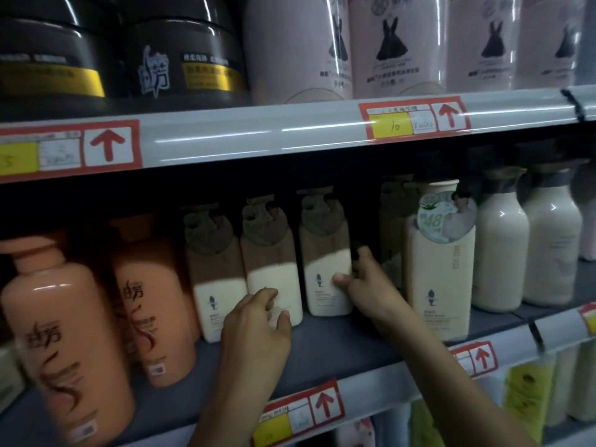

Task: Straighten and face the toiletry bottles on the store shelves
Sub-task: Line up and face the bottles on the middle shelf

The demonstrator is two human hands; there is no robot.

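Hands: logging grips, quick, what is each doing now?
Left hand: grips the second cream bottle from left.
Right hand: grips the third cream bottle.

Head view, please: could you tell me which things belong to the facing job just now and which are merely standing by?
In the job: left hand, gripping the middle cream bottle; right hand, gripping the neighbouring cream bottle.
Standing by: orange bottles, dark jars, pink packs, price tags.
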